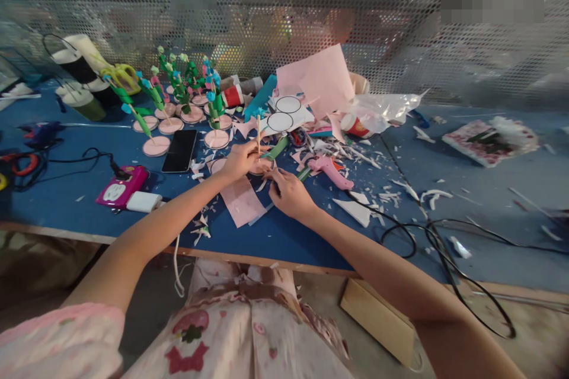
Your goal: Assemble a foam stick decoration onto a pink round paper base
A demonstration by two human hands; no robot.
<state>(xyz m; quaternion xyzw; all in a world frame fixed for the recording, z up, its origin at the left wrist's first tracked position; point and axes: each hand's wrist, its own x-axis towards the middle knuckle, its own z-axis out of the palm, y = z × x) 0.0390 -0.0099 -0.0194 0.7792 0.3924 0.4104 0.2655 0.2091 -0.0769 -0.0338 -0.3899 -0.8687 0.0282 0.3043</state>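
One left grip point(243, 161) and one right grip point(290, 192), closed on a pink disc point(261, 167); littered blue table point(297, 246); perforated screen point(400, 47).

Count, by kind. Phone point(180, 151): one, left of centre. Magenta power block point(122, 187): one, left, with one white charger point(143, 202). Pink glue gun point(332, 172): one, right of centre. Black-outlined circles point(280, 122): two, upper centre. Upright stick point(259, 130): one, mid-frame. Cardboard box point(377, 321): one, lower right. Stemmed pink discs point(156, 146), upper left: several, overlapping, exact tally unclear.
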